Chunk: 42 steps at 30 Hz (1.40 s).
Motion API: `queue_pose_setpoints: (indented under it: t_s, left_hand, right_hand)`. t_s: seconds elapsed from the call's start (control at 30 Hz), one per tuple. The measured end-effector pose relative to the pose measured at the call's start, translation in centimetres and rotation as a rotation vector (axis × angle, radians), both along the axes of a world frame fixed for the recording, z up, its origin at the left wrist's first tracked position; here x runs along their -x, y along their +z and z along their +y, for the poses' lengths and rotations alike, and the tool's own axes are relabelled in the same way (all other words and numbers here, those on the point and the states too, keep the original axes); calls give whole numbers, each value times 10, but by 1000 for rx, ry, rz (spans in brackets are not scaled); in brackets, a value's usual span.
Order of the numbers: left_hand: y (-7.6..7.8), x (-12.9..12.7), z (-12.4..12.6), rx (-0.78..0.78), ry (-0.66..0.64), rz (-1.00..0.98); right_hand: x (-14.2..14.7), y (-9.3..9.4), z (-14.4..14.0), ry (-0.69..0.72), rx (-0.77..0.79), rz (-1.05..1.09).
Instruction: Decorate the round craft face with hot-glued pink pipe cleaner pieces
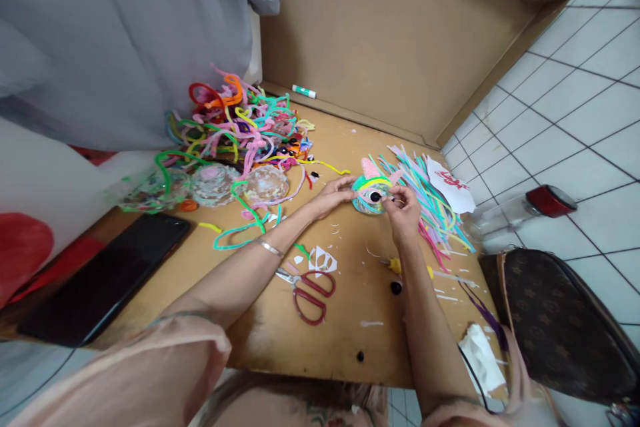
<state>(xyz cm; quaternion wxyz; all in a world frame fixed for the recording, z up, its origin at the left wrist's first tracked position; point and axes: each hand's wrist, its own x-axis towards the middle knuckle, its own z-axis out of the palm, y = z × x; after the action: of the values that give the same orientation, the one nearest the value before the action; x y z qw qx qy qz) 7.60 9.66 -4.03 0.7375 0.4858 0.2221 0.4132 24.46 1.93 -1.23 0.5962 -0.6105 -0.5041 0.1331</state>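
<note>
A small round animal head (371, 185) made of pipe cleaners, with green and yellow bands, pink ears and a black-and-white eye, is between my hands above the table. My left hand (334, 198) grips its left edge with thumb and fingers. On the other side, my right hand (404, 212) has its fingertips pinched at the head, close to the black eye; any small piece between them is hidden. Red-handled scissors (299, 278) lie below, beside white paper cutouts (323, 260). Under my right forearm, a yellow tool (395, 265) is partly covered.
Loose pipe cleaners (425, 193) lie right of the head, near a printed paper (453, 188). A tangled colourful pile (245, 127) fills the back left. A phone (107, 280), a red-capped bottle (510, 213), a brown bag (565, 320) and a glue stick (304, 91) surround the work area.
</note>
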Motion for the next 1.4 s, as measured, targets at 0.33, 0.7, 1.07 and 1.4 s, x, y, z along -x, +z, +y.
queue_pose_setpoints:
  t_s: [0.33, 0.7, 1.07, 1.4]
  left_hand:
    - [-1, -1, 0, -22, 30, 29]
    - [1, 0, -2, -69, 33, 48]
    - [7, 0, -7, -70, 79, 188]
    - [9, -3, -8, -138, 138, 235]
  right_hand:
    - [0, -1, 2, 9, 4, 16]
    - [2, 1, 3, 4, 0, -2]
    - [17, 12, -5, -30, -9, -68]
    - [19, 13, -7, 4, -31, -175]
